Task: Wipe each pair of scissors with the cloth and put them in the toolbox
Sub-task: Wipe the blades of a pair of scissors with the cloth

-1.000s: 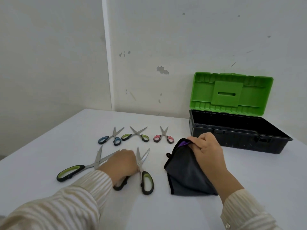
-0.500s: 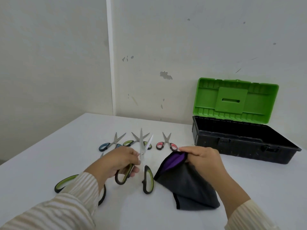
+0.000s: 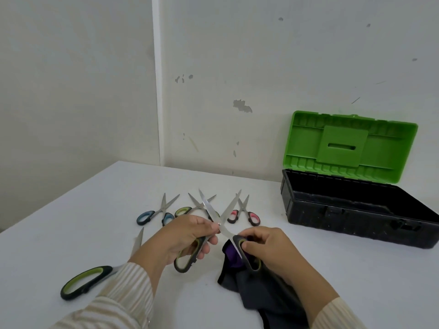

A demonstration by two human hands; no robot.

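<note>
A large pair of scissors with black-and-green handles [image 3: 219, 219] is held up above the table, its blades spread wide. My left hand [image 3: 185, 236] grips its left handle. My right hand [image 3: 268, 250] grips its right handle together with the dark grey cloth [image 3: 259, 293], whose purple inner side shows beside the handle. The cloth hangs down onto the table. The black toolbox [image 3: 351, 210] stands open at the right, its green lid [image 3: 349, 146] leaning back against the wall.
Another large black-and-green pair [image 3: 95, 276] lies at the left, partly under my left sleeve. Three small pairs lie behind my hands: blue-handled [image 3: 154, 213], green-handled [image 3: 187, 208] and pink-handled [image 3: 244, 214]. The white table's edge [image 3: 59, 200] runs at the left.
My left hand has lifted the large scissors off the table. My right hand, still holding the cloth, has taken the other handle, and the blades have spread wider.
</note>
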